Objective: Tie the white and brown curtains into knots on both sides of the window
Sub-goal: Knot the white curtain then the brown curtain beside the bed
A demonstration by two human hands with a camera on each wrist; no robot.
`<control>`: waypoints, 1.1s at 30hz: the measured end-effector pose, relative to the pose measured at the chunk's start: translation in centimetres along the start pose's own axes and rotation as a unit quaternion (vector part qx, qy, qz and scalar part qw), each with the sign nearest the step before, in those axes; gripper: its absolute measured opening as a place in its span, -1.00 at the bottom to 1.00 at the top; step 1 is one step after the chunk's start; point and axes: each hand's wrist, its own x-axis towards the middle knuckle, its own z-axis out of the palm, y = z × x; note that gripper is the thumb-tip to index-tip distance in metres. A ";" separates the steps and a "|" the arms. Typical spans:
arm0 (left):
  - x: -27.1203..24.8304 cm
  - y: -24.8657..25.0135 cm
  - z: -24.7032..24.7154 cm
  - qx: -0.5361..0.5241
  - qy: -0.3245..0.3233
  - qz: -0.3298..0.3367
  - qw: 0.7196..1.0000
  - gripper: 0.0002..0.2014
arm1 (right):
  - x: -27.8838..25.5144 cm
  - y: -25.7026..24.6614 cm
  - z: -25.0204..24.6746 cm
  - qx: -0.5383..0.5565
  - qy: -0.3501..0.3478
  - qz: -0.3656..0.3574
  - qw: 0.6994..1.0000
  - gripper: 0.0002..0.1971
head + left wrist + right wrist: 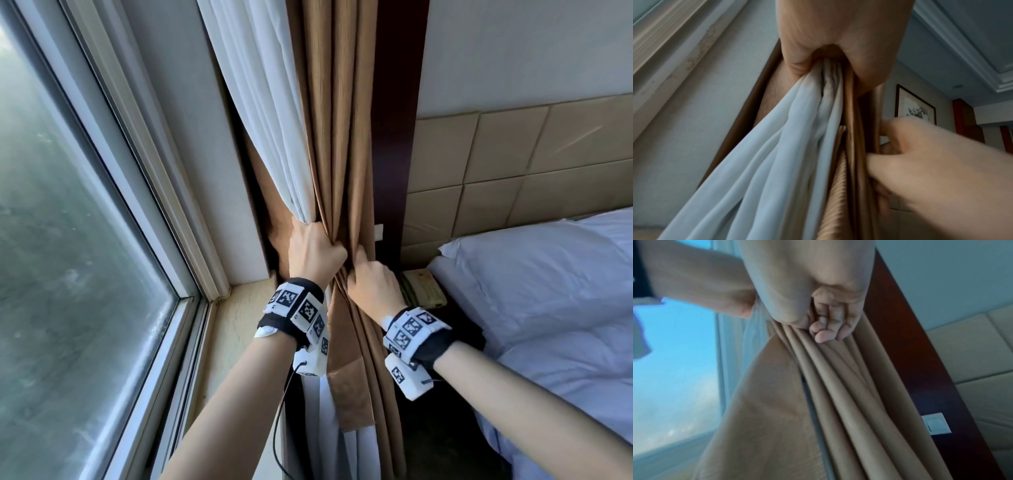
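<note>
A white sheer curtain and a brown curtain hang together at the window's right side. My left hand grips both, bunched in its fist at sill height; the left wrist view shows the white curtain and brown curtain squeezed out of my left hand. My right hand, just right of and below the left, grips brown folds. In the right wrist view my right hand's fingers curl round the brown curtain. Loose ends hang below both wrists.
The window and its sill lie on the left. A dark wooden panel stands behind the curtains. A bed with white bedding, a padded headboard and a phone are on the right.
</note>
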 end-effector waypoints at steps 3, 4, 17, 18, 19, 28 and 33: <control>-0.1 0.0 0.1 -0.016 0.010 0.007 1.000 -0.64 | 0.0 -1.8 0.3 -0.058 -0.027 -0.024 0.998 -0.78; -0.1 0.1 0.1 -0.027 0.012 0.003 1.000 -0.59 | 0.0 -2.2 0.3 -0.072 -0.029 -0.042 0.996 -0.79; 0.0 0.0 -0.9 0.048 0.030 -0.043 0.997 -0.79 | 1.1 0.5 -0.9 0.116 -0.138 -0.107 0.978 -0.81; -0.1 0.0 -0.9 0.050 0.033 -0.047 0.997 -0.80 | 1.8 1.3 -1.0 0.165 -0.168 -0.078 0.969 -0.74; -0.1 0.0 -1.0 0.053 0.034 -0.050 0.997 -0.81 | 2.4 2.2 -0.8 0.216 -0.190 -0.046 0.957 -0.67; -0.8 0.2 -1.1 0.066 0.041 -0.062 0.995 -0.87 | 8.0 5.9 1.2 0.290 -0.181 0.049 0.938 -0.55; -0.8 0.6 -0.9 0.067 0.042 -0.070 0.994 -0.87 | 11.4 4.3 2.3 0.215 -0.202 0.048 0.954 -0.52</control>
